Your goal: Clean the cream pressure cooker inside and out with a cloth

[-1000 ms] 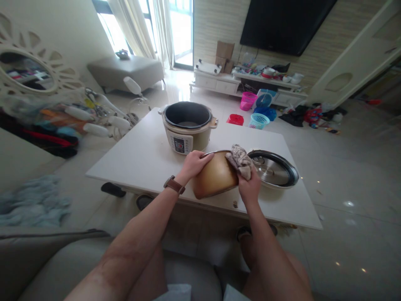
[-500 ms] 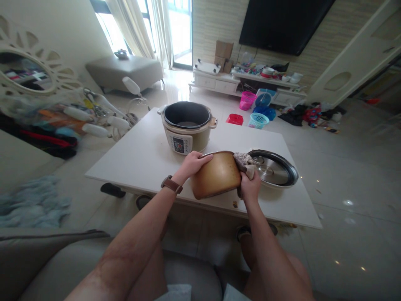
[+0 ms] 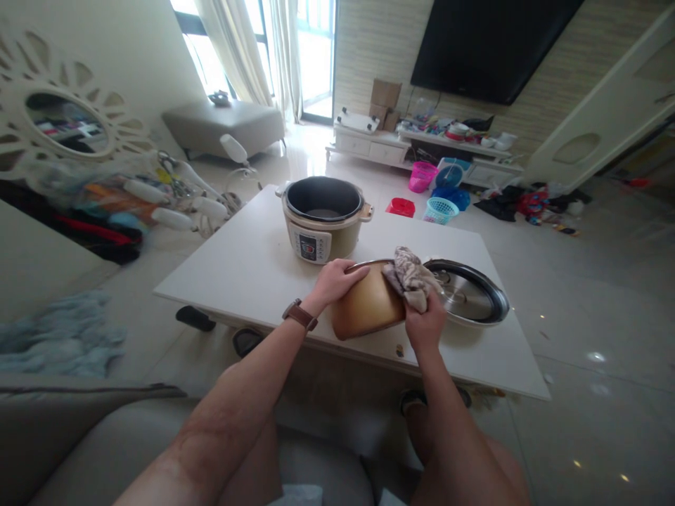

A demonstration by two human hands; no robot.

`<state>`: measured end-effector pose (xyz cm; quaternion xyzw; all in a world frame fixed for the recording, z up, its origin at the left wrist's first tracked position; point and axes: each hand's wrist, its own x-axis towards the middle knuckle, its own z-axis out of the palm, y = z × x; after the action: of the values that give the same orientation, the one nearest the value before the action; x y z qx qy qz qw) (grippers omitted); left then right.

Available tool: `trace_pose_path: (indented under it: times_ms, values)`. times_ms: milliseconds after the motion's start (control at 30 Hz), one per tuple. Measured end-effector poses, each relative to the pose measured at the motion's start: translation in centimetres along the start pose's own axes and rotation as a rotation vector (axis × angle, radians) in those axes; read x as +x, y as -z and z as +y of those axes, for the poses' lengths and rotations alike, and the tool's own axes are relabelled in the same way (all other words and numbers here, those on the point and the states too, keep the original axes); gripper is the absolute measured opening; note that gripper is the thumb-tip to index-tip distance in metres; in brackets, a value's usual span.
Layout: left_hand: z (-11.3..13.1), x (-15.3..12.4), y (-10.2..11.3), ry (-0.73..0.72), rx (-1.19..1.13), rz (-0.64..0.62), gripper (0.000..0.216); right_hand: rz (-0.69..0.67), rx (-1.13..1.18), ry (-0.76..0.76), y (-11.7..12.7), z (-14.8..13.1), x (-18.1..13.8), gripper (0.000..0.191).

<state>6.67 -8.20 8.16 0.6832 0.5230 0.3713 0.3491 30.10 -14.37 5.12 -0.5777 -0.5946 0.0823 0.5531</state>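
Observation:
A golden-brown inner pot (image 3: 366,307) lies tilted on its side near the front of the white table (image 3: 247,267). My left hand (image 3: 337,280) grips its rim at the left, fingers curled over the edge. My right hand (image 3: 425,325) is closed on a patterned grey cloth (image 3: 411,277), which it presses against the pot's right side. Behind them stands the beige electric cooker (image 3: 323,221), open, with a dark inside. A round steel lid (image 3: 468,293) lies flat on the table just right of my right hand.
A low grey bench (image 3: 224,126) stands by the window at the back left. Pink, red and blue baskets (image 3: 441,206) sit on the floor beyond the table. Clutter (image 3: 131,207) lies left of the table, and a white TV cabinet (image 3: 390,144) lines the far wall.
The cloth in my right hand has slid down the pot's side and come back up towards the rim. My left hand has stayed on the rim.

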Motion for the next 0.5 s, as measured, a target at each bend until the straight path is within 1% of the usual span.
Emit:
trace_pose_path:
  times_ms: [67, 100, 167, 233, 300, 400, 467, 500]
  values:
    - [-0.6, 0.1, 0.3, -0.021, -0.106, -0.077, 0.057, 0.061, 0.023, -0.199, -0.1, 1.2, 0.4, 0.038]
    - [-0.9, 0.2, 0.5, -0.005, -0.146, -0.115, 0.058, 0.074, 0.046, -0.278, 0.0, 1.8, 0.6, 0.038]
    - [-1.5, 0.4, 0.6, 0.059, -0.18, -0.164, 0.061, 0.078, 0.087, -0.396, 0.1, 2.8, 0.9, 0.037]
    - [-1.8, 0.5, 0.4, 0.11, -0.176, -0.163, 0.063, 0.071, 0.107, -0.461, 0.1, 3.5, 1.0, 0.037]
    - [-1.6, 0.5, 0.2, 0.115, -0.168, -0.14, 0.065, 0.073, 0.109, -0.476, 0.1, 3.8, 0.9, 0.039]
    - [-1.0, 0.6, -0.1, 0.088, -0.141, -0.105, 0.065, 0.096, 0.09, -0.443, 0.0, 3.5, 0.7, 0.04]
    - [-0.6, 0.6, -0.2, 0.075, -0.104, -0.08, 0.066, 0.097, 0.059, -0.368, 0.0, 2.8, 0.5, 0.039]
    - [-0.4, 0.6, -0.3, 0.072, -0.084, -0.069, 0.067, 0.088, 0.043, -0.302, 0.1, 2.2, 0.4, 0.039]
